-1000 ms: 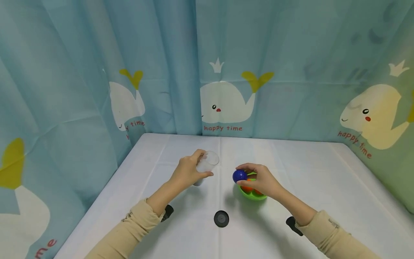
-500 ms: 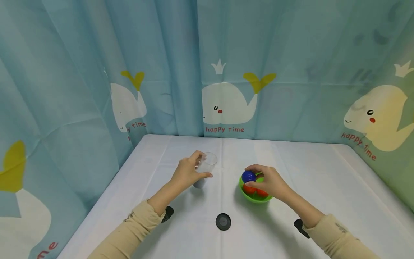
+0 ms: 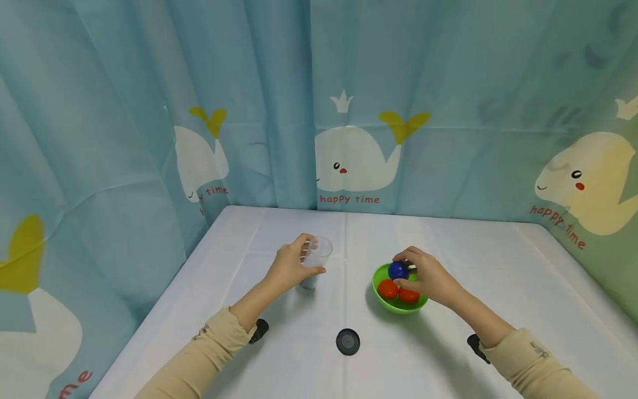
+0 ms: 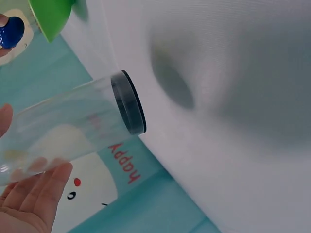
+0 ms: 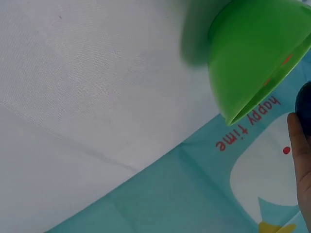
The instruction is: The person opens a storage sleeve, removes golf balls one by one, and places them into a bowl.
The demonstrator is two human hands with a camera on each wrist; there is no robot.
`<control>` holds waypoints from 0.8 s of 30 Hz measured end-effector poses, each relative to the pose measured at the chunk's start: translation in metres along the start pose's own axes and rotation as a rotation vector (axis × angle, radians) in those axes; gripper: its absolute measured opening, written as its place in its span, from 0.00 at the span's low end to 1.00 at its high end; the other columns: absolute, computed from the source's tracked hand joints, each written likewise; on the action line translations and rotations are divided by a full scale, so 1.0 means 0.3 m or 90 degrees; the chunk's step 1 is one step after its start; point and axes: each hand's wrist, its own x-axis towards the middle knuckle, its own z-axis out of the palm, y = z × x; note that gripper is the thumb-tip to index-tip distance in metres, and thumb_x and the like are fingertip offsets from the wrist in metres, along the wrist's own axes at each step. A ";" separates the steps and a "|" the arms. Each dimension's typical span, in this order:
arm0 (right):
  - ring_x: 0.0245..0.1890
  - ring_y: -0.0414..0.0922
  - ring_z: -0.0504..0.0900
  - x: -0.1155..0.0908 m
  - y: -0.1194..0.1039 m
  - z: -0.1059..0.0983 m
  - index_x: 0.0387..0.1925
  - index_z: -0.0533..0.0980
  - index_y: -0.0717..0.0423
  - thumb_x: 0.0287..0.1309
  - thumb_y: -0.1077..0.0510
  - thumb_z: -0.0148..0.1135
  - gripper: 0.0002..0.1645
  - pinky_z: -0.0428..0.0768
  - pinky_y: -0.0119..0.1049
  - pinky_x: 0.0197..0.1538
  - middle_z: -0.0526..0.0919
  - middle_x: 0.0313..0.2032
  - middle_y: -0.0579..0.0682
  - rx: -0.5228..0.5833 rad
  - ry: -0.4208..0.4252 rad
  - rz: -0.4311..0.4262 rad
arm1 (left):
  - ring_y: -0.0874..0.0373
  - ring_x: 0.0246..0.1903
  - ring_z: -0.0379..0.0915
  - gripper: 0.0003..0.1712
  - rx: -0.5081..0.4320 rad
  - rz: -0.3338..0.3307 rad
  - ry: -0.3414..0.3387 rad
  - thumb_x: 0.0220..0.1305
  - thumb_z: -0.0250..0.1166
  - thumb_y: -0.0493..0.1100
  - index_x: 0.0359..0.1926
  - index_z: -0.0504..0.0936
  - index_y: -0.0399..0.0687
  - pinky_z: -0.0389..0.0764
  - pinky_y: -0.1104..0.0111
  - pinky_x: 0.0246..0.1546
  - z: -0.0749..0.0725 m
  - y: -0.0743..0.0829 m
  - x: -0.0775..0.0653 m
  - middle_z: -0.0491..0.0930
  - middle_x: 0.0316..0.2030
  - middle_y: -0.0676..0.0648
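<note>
My left hand [image 3: 289, 266] grips a clear cylindrical jar [image 3: 319, 256] by its upper part, thumb on one side and fingers on the other. The jar's dark base [image 4: 129, 103] shows in the left wrist view, close over the table with its shadow beside it. On the right, my right hand [image 3: 432, 279] pinches a blue ball [image 3: 397, 270] between thumb and fingers, over the green bowl [image 3: 399, 309]. Inside the bowl lie two red balls, one on the left [image 3: 387, 289] and one on the right [image 3: 408, 296], partly below the thumb.
A round black lid [image 3: 348, 341] lies on the white-covered table [image 3: 279, 366], in front of and between jar and bowl. Blue curtains [image 3: 259, 66] with whale prints rise behind the table and along its sides.
My right hand has moved right with the blue ball, from the bowl's left side to above its inside. My left hand still holds the jar in nearly the same place; the view has shifted slightly.
</note>
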 end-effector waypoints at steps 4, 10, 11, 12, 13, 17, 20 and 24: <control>0.40 0.53 0.82 0.006 0.011 -0.001 0.42 0.76 0.67 0.45 0.65 0.71 0.20 0.83 0.41 0.41 0.78 0.39 0.56 -0.022 0.012 -0.007 | 0.40 0.48 0.79 0.29 -0.021 -0.012 0.001 0.44 0.76 0.39 0.48 0.74 0.43 0.79 0.55 0.49 -0.002 -0.005 0.010 0.80 0.50 0.36; 0.40 0.52 0.81 -0.002 0.033 0.015 0.42 0.77 0.68 0.45 0.64 0.72 0.21 0.82 0.42 0.43 0.80 0.39 0.56 -0.030 0.017 -0.008 | 0.41 0.49 0.78 0.31 -0.048 -0.021 -0.010 0.43 0.76 0.39 0.49 0.73 0.41 0.80 0.56 0.48 0.013 -0.039 0.013 0.80 0.50 0.37; 0.40 0.52 0.81 -0.004 0.037 0.018 0.42 0.77 0.68 0.45 0.63 0.72 0.21 0.82 0.42 0.43 0.80 0.39 0.56 -0.029 0.014 -0.008 | 0.41 0.49 0.79 0.31 -0.053 -0.025 -0.012 0.43 0.76 0.39 0.50 0.73 0.41 0.80 0.56 0.48 0.017 -0.045 0.012 0.80 0.50 0.37; 0.39 0.52 0.81 -0.005 0.040 0.023 0.42 0.77 0.68 0.45 0.63 0.72 0.21 0.82 0.42 0.43 0.80 0.39 0.56 -0.030 0.012 -0.006 | 0.41 0.48 0.79 0.32 -0.054 -0.025 -0.013 0.43 0.77 0.39 0.50 0.73 0.41 0.80 0.57 0.47 0.021 -0.051 0.011 0.80 0.50 0.37; 0.39 0.52 0.81 -0.006 0.042 0.026 0.42 0.77 0.68 0.45 0.63 0.72 0.21 0.82 0.42 0.42 0.80 0.39 0.56 -0.033 0.008 -0.007 | 0.41 0.48 0.79 0.32 -0.057 -0.028 -0.013 0.43 0.77 0.39 0.50 0.73 0.41 0.80 0.57 0.47 0.023 -0.054 0.010 0.80 0.50 0.37; 0.38 0.51 0.81 -0.005 0.046 0.035 0.41 0.77 0.67 0.45 0.62 0.73 0.21 0.82 0.42 0.41 0.80 0.39 0.56 -0.048 0.002 -0.004 | 0.42 0.48 0.79 0.31 -0.063 -0.032 -0.007 0.43 0.77 0.39 0.50 0.73 0.42 0.81 0.57 0.47 0.031 -0.062 0.013 0.81 0.50 0.38; 0.38 0.51 0.80 0.001 0.049 0.036 0.41 0.77 0.67 0.44 0.62 0.73 0.21 0.82 0.42 0.41 0.80 0.39 0.56 -0.060 0.006 0.007 | 0.42 0.48 0.79 0.31 -0.069 -0.029 -0.009 0.43 0.76 0.39 0.50 0.73 0.43 0.81 0.58 0.47 0.036 -0.065 0.020 0.81 0.50 0.38; 0.38 0.52 0.80 0.010 0.055 0.038 0.42 0.77 0.68 0.44 0.64 0.72 0.21 0.82 0.44 0.42 0.80 0.39 0.57 -0.067 -0.002 0.018 | 0.43 0.48 0.79 0.31 -0.079 -0.032 -0.015 0.44 0.76 0.38 0.50 0.73 0.41 0.81 0.58 0.47 0.045 -0.074 0.027 0.81 0.50 0.39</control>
